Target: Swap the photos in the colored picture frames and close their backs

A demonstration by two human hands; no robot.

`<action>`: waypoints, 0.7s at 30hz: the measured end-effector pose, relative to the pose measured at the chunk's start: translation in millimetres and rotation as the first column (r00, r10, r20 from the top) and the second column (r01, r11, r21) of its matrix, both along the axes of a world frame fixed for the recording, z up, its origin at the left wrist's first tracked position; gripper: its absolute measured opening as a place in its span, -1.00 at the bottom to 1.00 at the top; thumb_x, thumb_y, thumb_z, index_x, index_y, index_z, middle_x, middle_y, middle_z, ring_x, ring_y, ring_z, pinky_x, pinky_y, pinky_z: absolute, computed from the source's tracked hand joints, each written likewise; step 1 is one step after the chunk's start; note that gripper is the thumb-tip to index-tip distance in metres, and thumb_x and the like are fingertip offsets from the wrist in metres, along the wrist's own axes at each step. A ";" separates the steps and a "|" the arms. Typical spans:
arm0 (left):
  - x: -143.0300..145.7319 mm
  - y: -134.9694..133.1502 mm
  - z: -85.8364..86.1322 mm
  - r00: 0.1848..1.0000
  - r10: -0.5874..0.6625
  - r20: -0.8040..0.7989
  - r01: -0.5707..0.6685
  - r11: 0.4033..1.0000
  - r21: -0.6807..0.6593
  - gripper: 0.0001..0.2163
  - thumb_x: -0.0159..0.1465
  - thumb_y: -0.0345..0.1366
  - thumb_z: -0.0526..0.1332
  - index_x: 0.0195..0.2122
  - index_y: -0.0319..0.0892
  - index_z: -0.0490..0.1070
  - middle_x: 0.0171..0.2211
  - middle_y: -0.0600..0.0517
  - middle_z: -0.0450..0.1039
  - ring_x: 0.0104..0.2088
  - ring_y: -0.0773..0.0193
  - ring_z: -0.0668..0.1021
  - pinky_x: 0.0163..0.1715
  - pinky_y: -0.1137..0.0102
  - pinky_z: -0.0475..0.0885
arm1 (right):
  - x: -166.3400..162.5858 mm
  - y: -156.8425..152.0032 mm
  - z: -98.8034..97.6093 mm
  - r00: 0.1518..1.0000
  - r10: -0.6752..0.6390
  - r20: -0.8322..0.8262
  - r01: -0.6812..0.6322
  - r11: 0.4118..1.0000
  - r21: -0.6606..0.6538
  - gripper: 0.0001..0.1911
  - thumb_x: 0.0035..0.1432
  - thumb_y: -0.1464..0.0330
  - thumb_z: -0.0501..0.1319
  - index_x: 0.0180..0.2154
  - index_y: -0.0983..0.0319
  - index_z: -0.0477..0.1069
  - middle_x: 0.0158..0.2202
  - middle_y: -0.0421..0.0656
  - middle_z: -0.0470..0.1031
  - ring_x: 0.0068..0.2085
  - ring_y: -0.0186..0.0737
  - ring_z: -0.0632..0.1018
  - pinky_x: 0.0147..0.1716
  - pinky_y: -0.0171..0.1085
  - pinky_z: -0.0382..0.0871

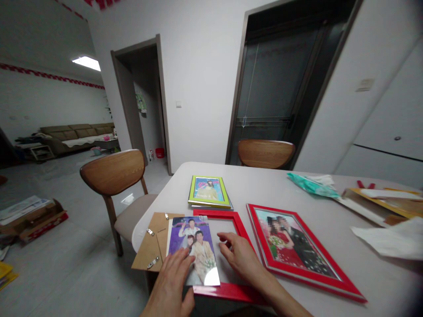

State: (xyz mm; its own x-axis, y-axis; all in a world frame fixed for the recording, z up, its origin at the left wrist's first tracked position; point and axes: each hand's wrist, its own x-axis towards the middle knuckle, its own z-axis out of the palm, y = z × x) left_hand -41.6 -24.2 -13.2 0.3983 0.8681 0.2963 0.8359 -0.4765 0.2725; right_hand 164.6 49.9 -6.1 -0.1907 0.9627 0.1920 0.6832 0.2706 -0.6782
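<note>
A glossy photo print (194,251) of several people lies partly over an empty red picture frame (238,224) at the near edge of a grey table (264,189). My left hand (173,279) rests flat on the print's lower left, fingers stretched out. My right hand (239,255) lies open inside the red frame, its fingertips touching the print's right edge. A brown backing board (153,242) with metal clips sits under the print's left side, overhanging the table's edge.
A second red frame (297,251) with a picture lies to the right. A green-framed picture (209,191) sits on a stack farther back. Papers, envelopes and a teal bag (312,185) crowd the right side. Two wooden chairs (114,174) stand by the table.
</note>
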 end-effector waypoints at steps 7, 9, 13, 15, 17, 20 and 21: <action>2.4 4.0 -5.5 0.993 0.011 -0.115 -0.019 0.998 -0.063 -0.35 -0.17 -0.59 0.01 0.04 -0.20 0.14 0.10 -0.12 0.10 0.09 0.05 0.18 0.01 0.05 0.15 | -21.1 10.5 -6.6 0.929 -0.051 -0.366 -0.047 0.965 -0.256 -0.40 -0.13 0.43 0.04 0.03 0.40 0.12 -0.60 -0.24 0.38 -0.61 -0.38 0.34 -0.61 -0.40 0.17; 5.8 6.6 -8.4 0.990 0.019 -0.139 -0.026 0.999 -0.048 -0.34 -0.19 -0.61 0.00 0.03 -0.22 0.15 0.09 -0.14 0.12 0.08 0.04 0.20 -0.01 0.06 0.19 | -30.2 12.4 -9.2 0.839 -0.094 -0.536 -0.123 0.927 -0.354 -0.37 -0.20 0.49 0.04 0.02 0.40 0.12 -0.71 -0.36 0.24 -0.70 -0.47 0.21 -0.69 -0.45 0.05; 10.4 11.0 -8.3 0.994 0.013 -0.107 -0.007 0.999 0.050 -0.35 -0.18 -0.63 -0.03 0.04 -0.26 0.14 0.06 -0.18 0.18 0.06 0.05 0.24 -0.05 0.08 0.25 | -43.2 6.3 2.4 0.623 -0.141 -0.769 -0.229 0.907 -0.353 -0.41 -0.26 0.54 0.06 -0.05 0.38 0.21 -0.75 -0.45 0.03 -0.71 -0.54 0.05 -0.72 -0.48 -0.08; 12.0 13.7 -4.3 0.999 0.001 -0.033 0.005 0.988 0.157 -0.35 -0.17 -0.64 -0.05 0.05 -0.27 0.12 0.06 -0.19 0.18 0.06 0.07 0.23 -0.05 0.09 0.26 | -46.4 -0.6 18.8 0.541 -0.150 -0.827 -0.210 0.929 -0.305 -0.41 -0.22 0.51 0.11 -0.03 0.37 0.18 -0.72 -0.44 0.06 -0.69 -0.54 0.09 -0.70 -0.49 -0.04; 14.0 17.0 2.3 0.996 -0.037 0.086 0.011 0.961 0.277 -0.39 -0.10 -0.65 -0.07 0.06 -0.25 0.10 0.05 -0.17 0.19 0.07 0.11 0.23 -0.04 0.13 0.25 | -48.1 -7.4 38.0 0.467 -0.132 -0.874 -0.215 0.942 -0.257 -0.40 -0.17 0.44 0.15 0.00 0.33 0.14 -0.66 -0.39 0.18 -0.65 -0.52 0.19 -0.64 -0.47 0.09; 20.2 21.0 16.1 0.932 -0.109 0.346 -0.022 0.935 0.354 -0.49 0.05 -0.61 -0.09 0.06 -0.19 0.10 0.02 -0.09 0.26 0.04 0.23 0.28 -0.01 0.26 0.25 | -47.8 -13.6 57.1 0.388 -0.113 -0.915 -0.234 0.948 -0.216 -0.38 -0.08 0.29 0.15 0.05 0.29 0.08 -0.47 -0.24 0.36 -0.52 -0.43 0.35 -0.50 -0.39 0.25; 23.7 21.5 21.2 0.887 -0.106 0.450 -0.053 0.943 0.327 -0.53 0.10 -0.58 -0.08 0.05 -0.17 0.12 0.00 -0.06 0.29 0.02 0.25 0.31 -0.01 0.29 0.25 | -46.8 -14.2 58.0 0.393 -0.121 -0.911 -0.221 0.950 -0.222 -0.39 -0.06 0.25 0.13 0.05 0.29 0.07 -0.39 -0.17 0.39 -0.46 -0.39 0.39 -0.46 -0.37 0.28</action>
